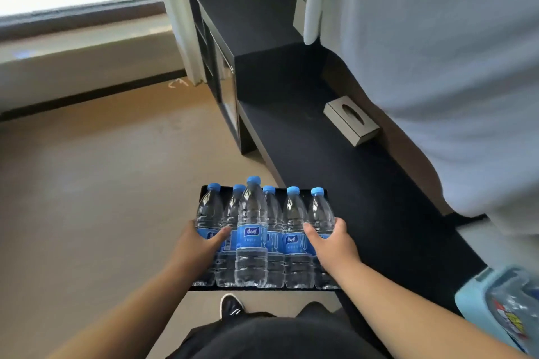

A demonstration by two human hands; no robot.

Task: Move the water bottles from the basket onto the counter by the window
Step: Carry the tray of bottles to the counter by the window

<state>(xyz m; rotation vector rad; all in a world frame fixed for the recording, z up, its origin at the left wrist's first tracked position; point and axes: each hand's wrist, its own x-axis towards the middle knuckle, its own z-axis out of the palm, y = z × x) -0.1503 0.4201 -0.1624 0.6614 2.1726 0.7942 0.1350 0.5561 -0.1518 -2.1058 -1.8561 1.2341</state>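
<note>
Water bottles (252, 230), six upright in the black basket (304, 192) at 6 o'clock, are gripped only at the outermost pair by the left hand (204, 245) and right hand (332, 242), so the unheld middle ones could be toppled in transfer to the counter (253, 14) at 12 o'clock.

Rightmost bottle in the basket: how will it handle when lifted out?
The rightmost bottle looks full, so it is probably heavy for its size. Its clear ribbed wall likely flexes slightly under the grip of the right hand; the ribs should limit slipping. Tall and narrow, it may tip easily once set down.
</note>
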